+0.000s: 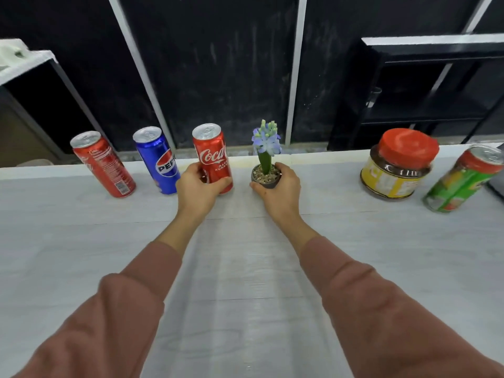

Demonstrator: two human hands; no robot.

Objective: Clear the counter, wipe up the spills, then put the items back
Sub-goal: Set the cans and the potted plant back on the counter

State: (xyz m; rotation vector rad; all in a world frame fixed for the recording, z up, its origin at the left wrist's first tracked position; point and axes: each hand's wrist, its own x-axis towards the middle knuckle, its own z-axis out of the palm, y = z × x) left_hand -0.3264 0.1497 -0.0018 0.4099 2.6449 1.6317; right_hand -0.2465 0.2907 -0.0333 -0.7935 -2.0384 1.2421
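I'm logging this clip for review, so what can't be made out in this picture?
Head view: the Coca-Cola can, lower front covered by the left hand.
Head view: the plant pot, near wall wrapped by the right hand.
Head view: labels on the jar and the green can, blurred.
Head view: a dark object, cut off by the right edge.

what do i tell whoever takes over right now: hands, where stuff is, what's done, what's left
Left hand grips the Coca-Cola can; right hand holds the flower pot. Both seem to stand on the counter, mid back row.
Left of them: Pepsi can, then red can. Right: red-lidded jar, then green can.
Done: cannot tell whether this is clearing or putting back. No spill or cloth in view.
Left: if clearing, move all six items, wipe, return them.
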